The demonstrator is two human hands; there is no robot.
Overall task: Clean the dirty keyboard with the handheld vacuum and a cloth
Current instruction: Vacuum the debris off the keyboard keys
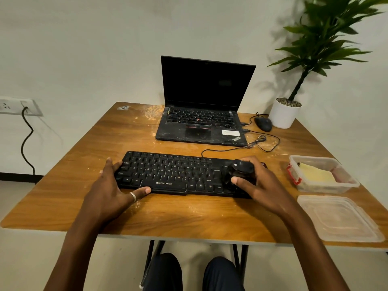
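Note:
A black dusty keyboard lies across the middle of the wooden table. My left hand holds its left end, thumb along the front edge and fingers over the left side. My right hand grips a small black handheld vacuum, which stands on the keyboard's right end over the keys. A yellow cloth lies folded in a clear plastic box to the right.
A dusty open laptop sits behind the keyboard, with a black mouse and cables at its right. A potted plant stands at the back right corner. The box's lid lies near the front right edge. Crumbs dot the tabletop.

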